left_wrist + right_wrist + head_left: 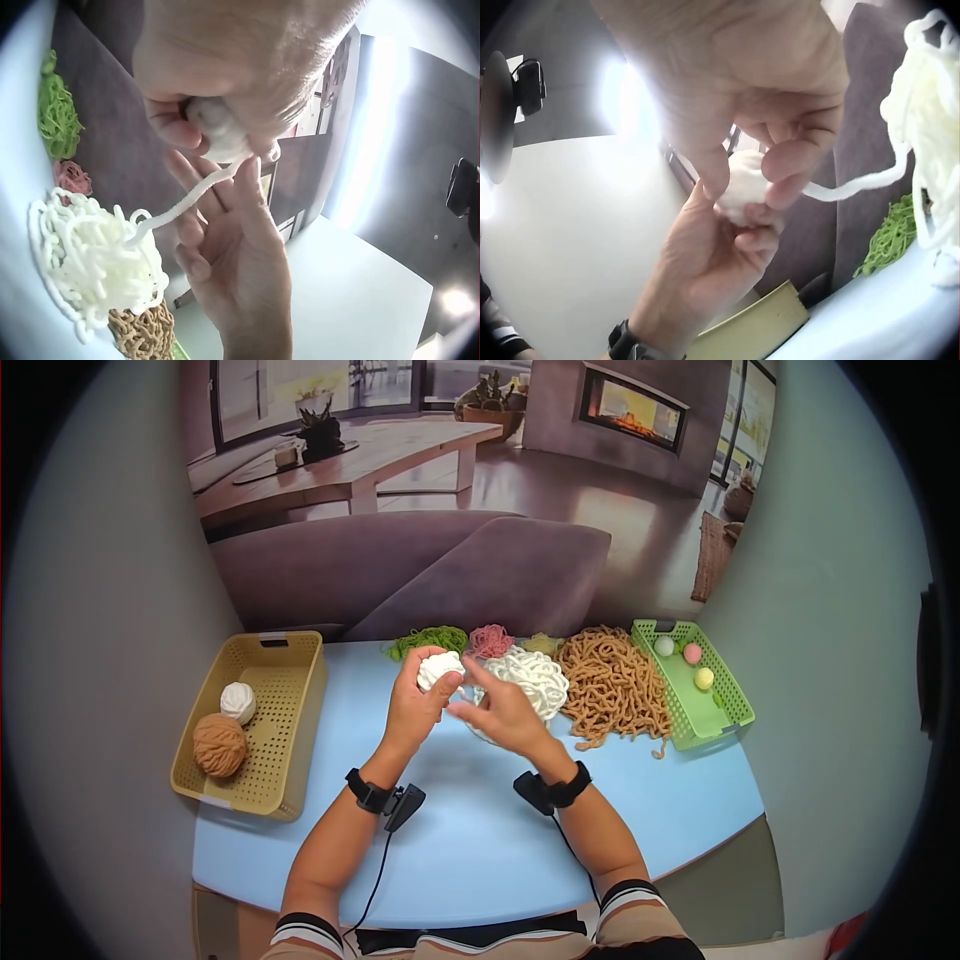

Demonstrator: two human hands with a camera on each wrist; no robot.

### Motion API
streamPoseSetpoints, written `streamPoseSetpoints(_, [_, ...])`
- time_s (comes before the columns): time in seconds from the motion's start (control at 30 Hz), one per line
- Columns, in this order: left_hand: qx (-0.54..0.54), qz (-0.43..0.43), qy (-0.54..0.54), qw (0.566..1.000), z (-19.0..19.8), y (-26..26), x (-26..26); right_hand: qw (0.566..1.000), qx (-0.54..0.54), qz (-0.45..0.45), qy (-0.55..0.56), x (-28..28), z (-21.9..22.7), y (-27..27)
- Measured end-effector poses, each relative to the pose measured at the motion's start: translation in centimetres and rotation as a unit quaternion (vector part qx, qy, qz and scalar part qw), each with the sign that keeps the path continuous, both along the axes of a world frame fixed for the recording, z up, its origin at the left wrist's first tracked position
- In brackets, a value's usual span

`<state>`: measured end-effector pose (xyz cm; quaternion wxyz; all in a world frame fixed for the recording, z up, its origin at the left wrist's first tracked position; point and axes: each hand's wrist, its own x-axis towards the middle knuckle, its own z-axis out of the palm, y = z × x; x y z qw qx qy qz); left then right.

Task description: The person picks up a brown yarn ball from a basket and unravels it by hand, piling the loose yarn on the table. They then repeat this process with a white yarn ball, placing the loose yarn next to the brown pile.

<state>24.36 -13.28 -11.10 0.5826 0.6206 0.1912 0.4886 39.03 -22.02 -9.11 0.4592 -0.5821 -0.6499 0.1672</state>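
Note:
My left hand (408, 705) grips a small ball of white yarn (440, 671), raised over the table, with the fingers curled round it. From the ball a thick white strand (191, 196) leads down to a loose heap of white yarn (530, 678). Just right of the ball is my right hand (508, 717), its thumb and forefinger spread apart. In the left wrist view the strand passes between that thumb and the fingers, close by the thumb tip. Seen from the right wrist, the right fingertips (786, 160) come right up to the ball and partly cover it.
At the left, a tan basket (305, 710) contains a white yarn ball (238, 702) and a brown one (220, 746). Brown yarn (615, 685) lies heaped beside a green basket (715, 722) with several small balls. Green yarn (430, 641) and pink yarn (491, 641) lie along the back.

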Motion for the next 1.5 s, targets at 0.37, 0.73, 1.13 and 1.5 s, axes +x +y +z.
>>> streamPoseSetpoints(0.37, [0.239, -0.051, 0.135, 0.96, -0.4, -0.9, -1.0, 0.974, 0.132, -0.157, 0.091, 4.1, 1.3, 0.1])
streamPoseSetpoints(0.73, [-0.039, -0.037, -0.024, 0.998, 0.8, -0.4, -1.9, 0.99, 0.121, -0.038, -0.066, 3.1, 0.7, -0.3])
streamPoseSetpoints(1.13, [-0.049, -0.099, 0.093, 0.99, -0.4, -0.1, -1.7, 0.994, 0.082, -0.025, 0.062, -0.2, 0.5, -0.8])
streamPoseSetpoints(1.5, [-0.024, -0.086, 0.035, 0.995, -0.1, -0.9, -1.2, 0.951, -0.031, -0.248, -0.18, 7.6, -1.4, 0.4])
